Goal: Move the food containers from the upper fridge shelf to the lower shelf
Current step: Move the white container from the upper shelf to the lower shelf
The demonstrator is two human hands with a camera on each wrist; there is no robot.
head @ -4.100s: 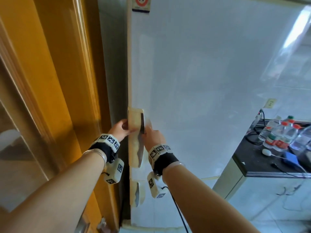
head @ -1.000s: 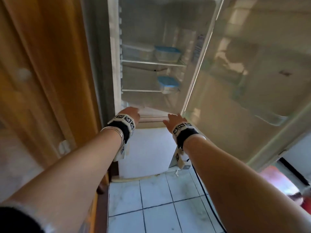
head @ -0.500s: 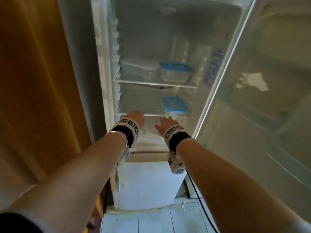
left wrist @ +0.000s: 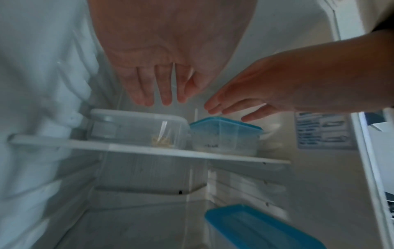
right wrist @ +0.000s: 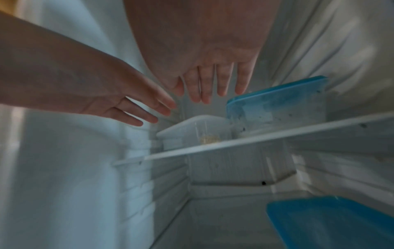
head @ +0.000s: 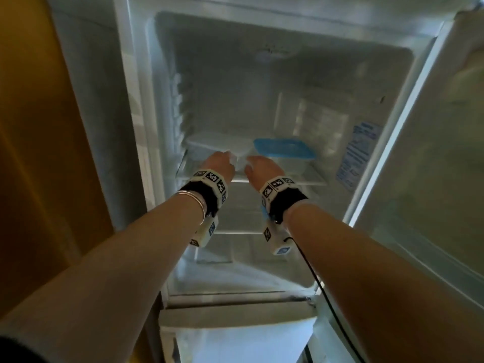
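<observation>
A clear food container (head: 214, 145) (left wrist: 136, 128) (right wrist: 192, 133) stands on the left of the upper fridge shelf (head: 314, 179). Beside it on the right is a blue-lidded container (head: 284, 150) (left wrist: 226, 134) (right wrist: 277, 104). A second blue-lidded container (left wrist: 255, 227) (right wrist: 330, 219) sits on the lower shelf at the right. My left hand (head: 218, 165) (left wrist: 157, 87) hovers just before the clear container, fingers straight and empty. My right hand (head: 262, 169) (right wrist: 213, 84) reaches in at the gap between the two upper containers, fingers also straight, touching nothing that I can see.
The fridge door (head: 432, 179) stands open on the right. A brown wooden panel (head: 39, 153) lies close on the left. The shut white freezer door (head: 235, 341) is below. A black cable (head: 314, 279) hangs from my right wrist.
The fridge door, shut four seconds ago, is open. Over the last second both hands rose from the fridge's bottom edge to the upper shelf.
</observation>
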